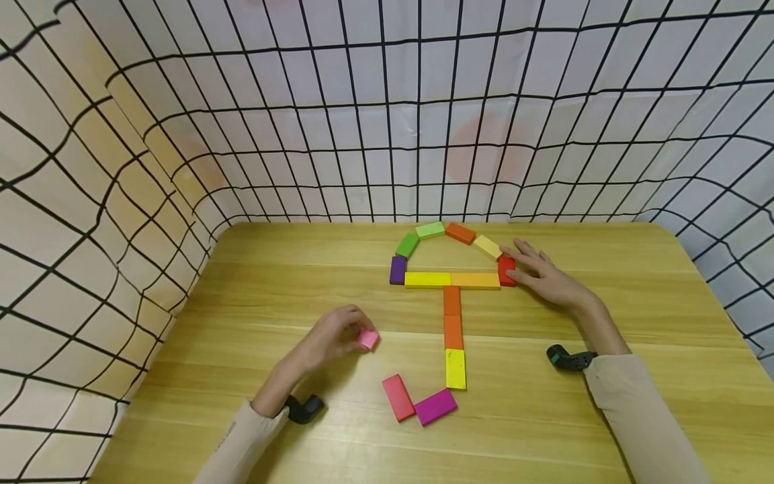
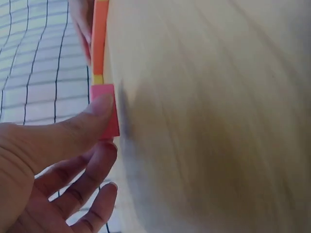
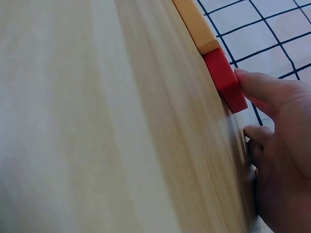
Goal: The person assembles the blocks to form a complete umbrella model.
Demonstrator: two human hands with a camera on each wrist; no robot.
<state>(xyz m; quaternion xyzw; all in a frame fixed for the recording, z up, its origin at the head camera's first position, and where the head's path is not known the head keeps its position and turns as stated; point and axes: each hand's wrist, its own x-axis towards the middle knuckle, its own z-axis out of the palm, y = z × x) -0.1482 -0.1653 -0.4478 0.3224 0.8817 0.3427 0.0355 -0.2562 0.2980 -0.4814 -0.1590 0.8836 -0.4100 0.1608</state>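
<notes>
Between thumb and fingers, my left hand [image 1: 331, 339] pinches a pink block [image 1: 368, 339], left of the figure laid in coloured blocks; the left wrist view shows the thumb against this pink block [image 2: 103, 87]. My right hand [image 1: 547, 277] is at the figure's right end, fingers stretched out over and beside a red block [image 1: 506, 271]. In the right wrist view the thumb tip touches the red block [image 3: 226, 80], and the other fingers lie partly hidden behind it. Beside that block is an orange-yellow block [image 1: 476, 281]; a pale yellow block [image 1: 487, 247] lies just above.
A dark purple block [image 1: 398, 270], green block [image 1: 408, 245] and others form an arch. Below runs a stem ending in a yellow block [image 1: 456, 369]. A magenta block [image 1: 436, 407] and a coral block [image 1: 398, 398] lie near its foot. Black-gridded cloth [image 1: 375, 121] borders the wooden table [image 1: 272, 269].
</notes>
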